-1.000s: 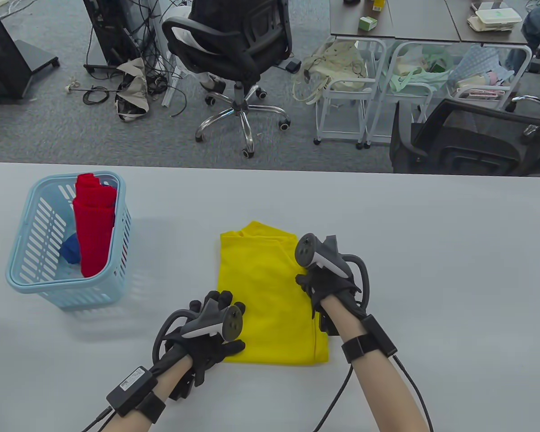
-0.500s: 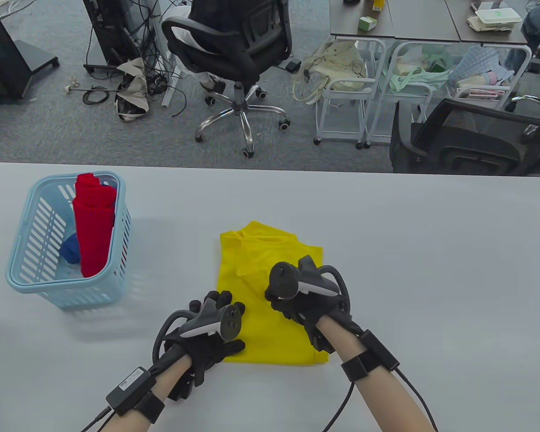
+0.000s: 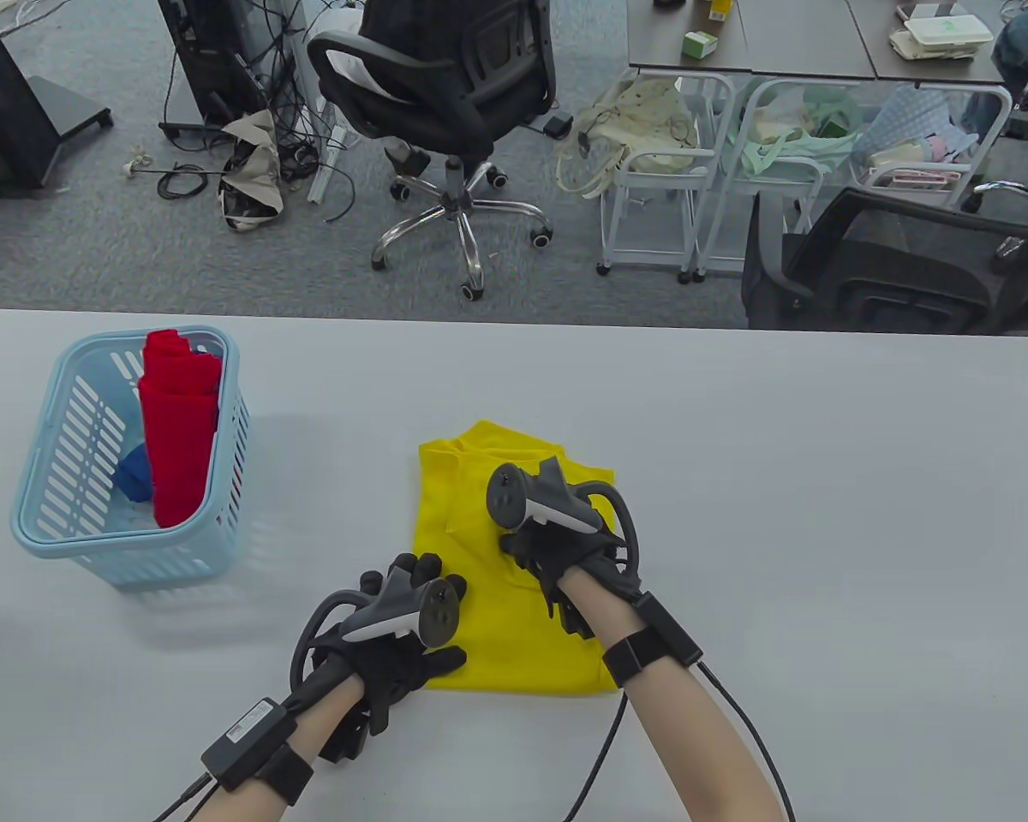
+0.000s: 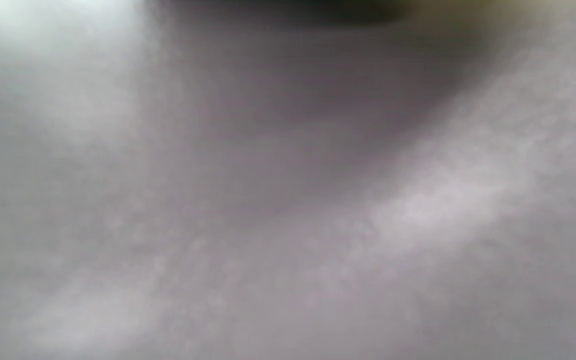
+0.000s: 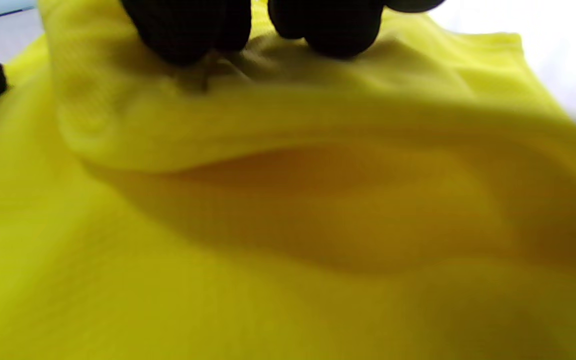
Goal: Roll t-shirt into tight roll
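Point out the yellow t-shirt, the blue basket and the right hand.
yellow t-shirt (image 3: 514, 629), table view, flat cloth near its front edge.
blue basket (image 3: 47, 544), table view, front rim.
right hand (image 3: 565, 548), table view, gloved back of the hand.

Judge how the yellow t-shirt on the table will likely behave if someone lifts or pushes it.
The yellow t-shirt is probably floppy: the right wrist view shows a soft fold bulging under the right hand. It likely bunches rather than slides when pushed. The left hand rests on its near-left edge, which suggests it shifts easily unless pinned.
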A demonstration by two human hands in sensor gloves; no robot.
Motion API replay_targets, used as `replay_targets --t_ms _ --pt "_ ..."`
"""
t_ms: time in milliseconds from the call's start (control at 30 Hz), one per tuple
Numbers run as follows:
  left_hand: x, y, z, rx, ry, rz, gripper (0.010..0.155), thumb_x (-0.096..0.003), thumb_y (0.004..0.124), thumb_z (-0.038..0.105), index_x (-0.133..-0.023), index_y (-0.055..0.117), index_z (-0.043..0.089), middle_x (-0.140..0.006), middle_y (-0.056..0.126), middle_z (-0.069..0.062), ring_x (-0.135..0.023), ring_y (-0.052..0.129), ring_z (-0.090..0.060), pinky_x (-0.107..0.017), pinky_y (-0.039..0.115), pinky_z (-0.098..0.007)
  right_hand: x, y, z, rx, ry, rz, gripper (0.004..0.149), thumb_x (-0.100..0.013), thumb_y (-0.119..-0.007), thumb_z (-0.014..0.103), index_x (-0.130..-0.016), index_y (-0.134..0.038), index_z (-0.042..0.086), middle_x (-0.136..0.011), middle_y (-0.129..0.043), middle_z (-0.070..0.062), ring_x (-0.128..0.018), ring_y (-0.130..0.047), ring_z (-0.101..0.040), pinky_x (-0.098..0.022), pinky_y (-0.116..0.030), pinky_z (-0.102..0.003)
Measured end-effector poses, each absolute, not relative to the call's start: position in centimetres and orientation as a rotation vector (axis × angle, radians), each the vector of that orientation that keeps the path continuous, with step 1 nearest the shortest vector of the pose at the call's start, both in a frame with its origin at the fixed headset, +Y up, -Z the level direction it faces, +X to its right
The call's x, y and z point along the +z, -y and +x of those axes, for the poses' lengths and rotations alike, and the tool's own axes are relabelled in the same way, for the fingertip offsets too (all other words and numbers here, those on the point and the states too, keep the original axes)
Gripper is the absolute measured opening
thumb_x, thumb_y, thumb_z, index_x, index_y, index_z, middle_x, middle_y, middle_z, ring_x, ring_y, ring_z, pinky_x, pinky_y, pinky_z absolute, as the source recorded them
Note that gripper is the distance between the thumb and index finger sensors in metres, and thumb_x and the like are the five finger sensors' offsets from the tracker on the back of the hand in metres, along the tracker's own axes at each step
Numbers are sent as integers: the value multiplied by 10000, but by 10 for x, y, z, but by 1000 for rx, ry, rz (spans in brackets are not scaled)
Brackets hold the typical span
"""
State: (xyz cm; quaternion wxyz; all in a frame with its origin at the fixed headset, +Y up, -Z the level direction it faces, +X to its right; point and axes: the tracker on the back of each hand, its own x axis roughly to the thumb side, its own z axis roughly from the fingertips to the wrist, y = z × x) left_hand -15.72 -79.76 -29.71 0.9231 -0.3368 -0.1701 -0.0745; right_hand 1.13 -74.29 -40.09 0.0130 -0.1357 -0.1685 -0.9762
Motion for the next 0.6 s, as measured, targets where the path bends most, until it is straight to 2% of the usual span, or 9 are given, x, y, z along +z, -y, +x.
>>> replay_targets --t_ms 133,233,300,400,433,500,600 --pt "-297 798 -157 -153 350 -691 805 -385 247 701 -968 -189 357 -1060 -256 -47 -1034 -127 -369 -759 87 -631 -409 729 19 -3047 446 -337 396 -599 -698 365 -972 -642 248 -1053 -586 -75 -820 -744 -251 -698 -554 -543" --pt "-297 798 -157 -153 349 -691 805 -384 247 702 -968 -187 358 -1061 -255 -46 -1035 -127 -368 -760 87 -630 -424 708 45 -3076 284 -11 404 -609 -678 373 -979 -621 222 -1042 -599 -86 -802 -759 -241 -685 -575 -538" --pt "-297 798 -157 -153 348 -691 805 -385 247 701 -968 -188 357 -1060 -255 -44 -1035 -128 -366 -761 86 -629 -435 700 69 -3026 186 253 420 -618 -661 372 -1002 -584 220 -1064 -560 -94 -824 -739 -252 -691 -560 -542" --pt "-297 798 -158 -151 347 -692 804 -385 249 702 -968 -185 358 -1061 -253 -44 -1036 -126 -365 -761 86 -629 -439 701 98 -3015 282 409 588 -621 -617 379 -1126 -395 175 -1166 -339 -187 -967 -597 -369 -716 -473 -587" --pt "-297 798 -158 -152 348 -692 805 -385 249 702 -968 -186 358 -1061 -253 -44 -1035 -125 -366 -761 87 -629 -436 701 99 -3034 305 396 622 -620 -604 378 -1147 -353 164 -1180 -275 -219 -1019 -521 -433 -719 -441 -613" --pt "-297 798 -158 -154 350 -691 806 -385 248 703 -968 -186 357 -1061 -253 -46 -1035 -126 -366 -761 89 -630 -426 706 96 -3110 357 211 638 -622 -565 396 -1168 -325 168 -1210 -222 -189 -1093 -387 -496 -730 -404 -636" --pt "-297 798 -158 -153 349 -691 805 -385 249 703 -968 -185 358 -1061 -253 -44 -1036 -125 -363 -762 88 -627 -397 729 73 -3173 583 -280 654 -616 -522 430 -1178 -285 195 -1222 -179 -132 -1143 -241 -473 -748 -351 -644"
